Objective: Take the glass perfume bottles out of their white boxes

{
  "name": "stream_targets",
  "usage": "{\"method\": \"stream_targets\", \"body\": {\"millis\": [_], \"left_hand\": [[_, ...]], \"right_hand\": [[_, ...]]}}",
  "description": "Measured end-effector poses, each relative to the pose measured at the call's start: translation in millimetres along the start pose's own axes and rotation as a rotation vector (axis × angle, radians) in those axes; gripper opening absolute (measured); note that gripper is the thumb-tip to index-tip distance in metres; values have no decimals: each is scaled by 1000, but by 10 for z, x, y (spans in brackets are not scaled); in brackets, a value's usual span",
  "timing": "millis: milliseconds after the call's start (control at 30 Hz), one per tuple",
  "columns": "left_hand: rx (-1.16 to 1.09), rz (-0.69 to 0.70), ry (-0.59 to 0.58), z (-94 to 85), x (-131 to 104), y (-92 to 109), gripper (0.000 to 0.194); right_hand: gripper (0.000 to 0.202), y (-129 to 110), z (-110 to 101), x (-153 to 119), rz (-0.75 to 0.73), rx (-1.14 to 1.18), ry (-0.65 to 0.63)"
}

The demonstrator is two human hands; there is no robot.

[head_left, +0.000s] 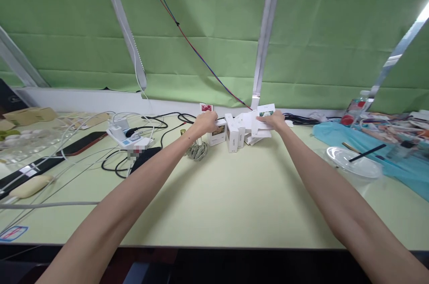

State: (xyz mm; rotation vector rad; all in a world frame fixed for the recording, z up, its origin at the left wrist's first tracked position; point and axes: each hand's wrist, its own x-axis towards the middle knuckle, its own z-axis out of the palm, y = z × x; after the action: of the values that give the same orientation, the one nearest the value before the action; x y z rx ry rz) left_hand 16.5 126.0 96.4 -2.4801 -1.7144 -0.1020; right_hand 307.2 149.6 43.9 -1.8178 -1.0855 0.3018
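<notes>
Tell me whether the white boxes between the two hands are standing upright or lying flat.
Upright: the white boxes stand on end on the table, tall faces toward the camera, between the left hand and right hand.

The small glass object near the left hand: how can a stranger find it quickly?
Start at the pile of white boxes at the table's far middle. Just left of it, below the left hand, stands the glass object. Unlike its opaque neighbours, it is transparent.

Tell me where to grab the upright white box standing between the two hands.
Probably pinch the upright white box across its narrow side faces near the top, coming from above. It stands tall and slim, its top is free, and other boxes crowd its right side.
</notes>
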Motion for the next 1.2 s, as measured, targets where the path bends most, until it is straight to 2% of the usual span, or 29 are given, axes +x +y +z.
{"method": "stream_targets", "body": {"millis": [133,267,467,600,767,967,1200], "left_hand": [[7,-10,-15,-48,-63,48,45],[7,-16,-29,-103,-138,98,45],[-7,4,-59,-176,-276,149,43],[0,20,-96,-246,-389,200,44],[-2,33,-119,-308,-502,261,43],[-2,51,-125,-321,-603,285,38],[9,65,-94,-322,-756,356,31]], "right_hand": [[80,44,146,-79,148,-101,-35],[76,223,244,-207,224,-131,-76],[87,420,207,-171,251,-124,-76],[97,346,164,-131,242,-95,-46],[97,139,128,-108,205,-71,-1],[84,-35,123,-52,132,-42,1],[66,-95,96,-50,22,-7,-21]]}}
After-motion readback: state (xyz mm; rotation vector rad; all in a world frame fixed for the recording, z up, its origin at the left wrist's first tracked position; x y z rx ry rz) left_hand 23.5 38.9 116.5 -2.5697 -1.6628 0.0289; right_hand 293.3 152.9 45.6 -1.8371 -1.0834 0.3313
